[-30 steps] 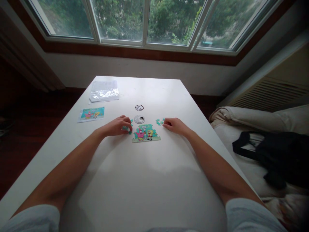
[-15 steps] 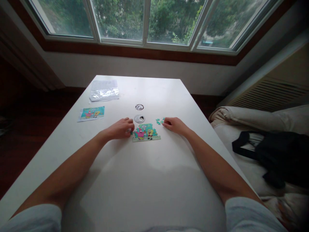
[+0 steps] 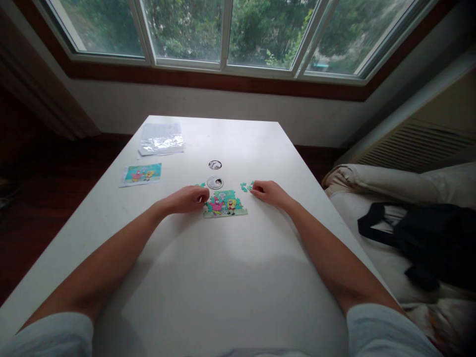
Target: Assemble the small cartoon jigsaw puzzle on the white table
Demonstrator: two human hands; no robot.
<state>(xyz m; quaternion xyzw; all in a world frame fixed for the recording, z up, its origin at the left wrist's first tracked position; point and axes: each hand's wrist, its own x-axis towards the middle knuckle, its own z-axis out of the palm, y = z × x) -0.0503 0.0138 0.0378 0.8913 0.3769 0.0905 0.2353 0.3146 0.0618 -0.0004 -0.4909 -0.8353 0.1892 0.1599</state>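
Note:
A partly assembled jigsaw puzzle (image 3: 224,204) with cartoon figures on a teal ground lies flat on the white table (image 3: 230,277). At its left edge is my left hand (image 3: 189,199), closed, fingertips pinching a small puzzle piece that they mostly cover. Loose teal pieces (image 3: 201,185) show just behind those fingers. To the right of the puzzle, my right hand (image 3: 269,192) rests on the table with thumb and fingers pressed together. Its fingertips are beside a small cluster of loose pieces (image 3: 244,187); what they hold, if anything, is hidden.
Two round grey-and-white discs (image 3: 214,182) lie behind the puzzle. A picture card (image 3: 141,174) with the same cartoon figures is at left. Clear plastic packaging (image 3: 161,139) lies at the back left. Beyond the table's right edge, a dark bag (image 3: 431,238) rests on a pale sofa (image 3: 349,218).
My left hand has shifted slightly right and its fingertips now reach the puzzle's left edge. More loose pieces show behind it. My right hand has stayed in place.

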